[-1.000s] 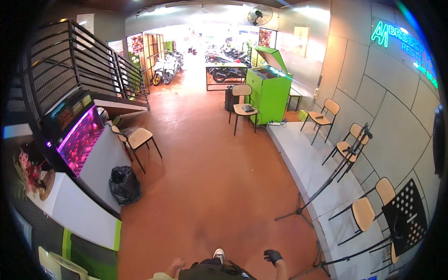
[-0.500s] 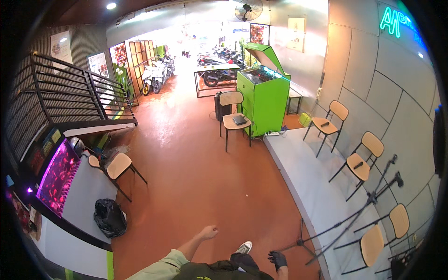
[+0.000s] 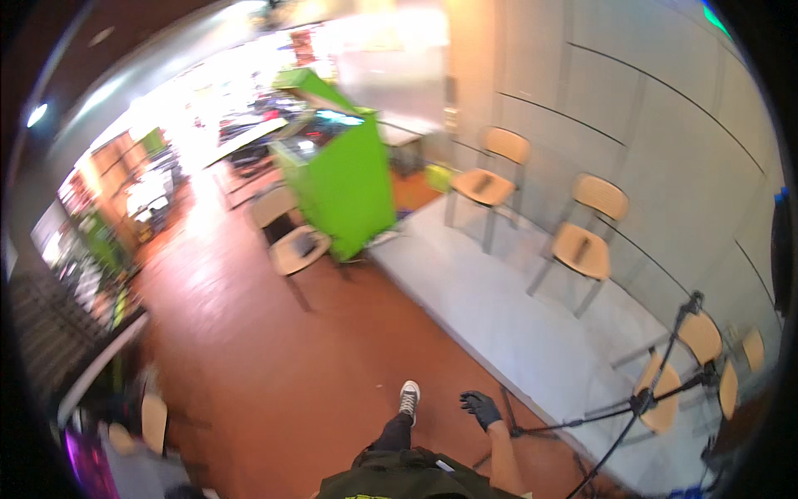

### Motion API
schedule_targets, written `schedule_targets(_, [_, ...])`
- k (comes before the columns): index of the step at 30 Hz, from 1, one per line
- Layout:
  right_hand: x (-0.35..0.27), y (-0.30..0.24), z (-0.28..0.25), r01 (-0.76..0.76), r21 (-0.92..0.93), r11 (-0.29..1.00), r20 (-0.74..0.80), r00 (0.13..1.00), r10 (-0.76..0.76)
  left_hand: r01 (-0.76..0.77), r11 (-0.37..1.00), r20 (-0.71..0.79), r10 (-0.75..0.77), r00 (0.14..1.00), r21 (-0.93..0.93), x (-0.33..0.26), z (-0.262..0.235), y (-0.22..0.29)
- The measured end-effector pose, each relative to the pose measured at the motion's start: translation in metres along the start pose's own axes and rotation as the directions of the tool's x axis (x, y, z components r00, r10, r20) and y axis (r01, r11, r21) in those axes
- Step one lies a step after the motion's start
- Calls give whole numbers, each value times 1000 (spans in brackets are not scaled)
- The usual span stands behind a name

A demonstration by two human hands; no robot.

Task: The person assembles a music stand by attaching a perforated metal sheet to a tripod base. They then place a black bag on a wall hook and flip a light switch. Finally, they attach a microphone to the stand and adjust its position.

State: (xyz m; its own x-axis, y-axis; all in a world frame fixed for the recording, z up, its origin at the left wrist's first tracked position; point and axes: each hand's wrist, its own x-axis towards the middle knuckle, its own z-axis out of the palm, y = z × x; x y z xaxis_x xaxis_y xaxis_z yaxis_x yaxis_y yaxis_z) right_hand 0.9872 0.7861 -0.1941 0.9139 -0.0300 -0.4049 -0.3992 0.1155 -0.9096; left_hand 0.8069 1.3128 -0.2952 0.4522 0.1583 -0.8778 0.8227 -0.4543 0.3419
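My right hand point(image 3: 480, 408), in a black glove, hangs low over the floor, its fingers loosely bent and apart with nothing in them. Close to its right stands a black microphone stand point(image 3: 642, 401) on splayed legs, and I cannot see any contact between them. My left hand is out of the picture. One sneaker point(image 3: 409, 397) shows below me on the reddish-brown floor point(image 3: 274, 366).
A raised grey platform point(image 3: 499, 291) runs along the right wall. On it stand several wooden chairs, two with dark objects on their seats, like this chair point(image 3: 582, 252). Ahead are a green cabinet point(image 3: 349, 179) with its lid up and another chair point(image 3: 298, 248).
The view has swung to the right and tilted, blurring the scene. My left hand, bare and closed before, has left the picture. My right hand now shows higher, with more of its forearm.
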Motion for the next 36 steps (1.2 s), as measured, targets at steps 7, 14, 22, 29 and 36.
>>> schedule_targets(7, [86, 113, -135, -187, -768, 613, -263, 964, -35, -234, 889, 266, 134, 955, 394, 187, -16, 345])
schedule_targets(14, [103, -8, -198, -304, -346, 888, -713, 700, -38, -574, 756, 322, 484, 814, 313, 279, 80, 768])
schedule_targets(22, [201, 61, -429, -271, -446, 853, -678, 725, -124, -668, 723, 620, 445, 646, 178, 280, 362, 1001])
schedule_targets(29, [429, -47, -610, -240, 516, 823, -516, 679, 522, -594, 382, 573, 179, 800, 708, 282, 404, 1048])
schedule_targets(36, [564, -52, -783, -286, -321, 903, -642, 767, 14, -574, 610, 532, 277, 800, 546, 293, 437, 1190])
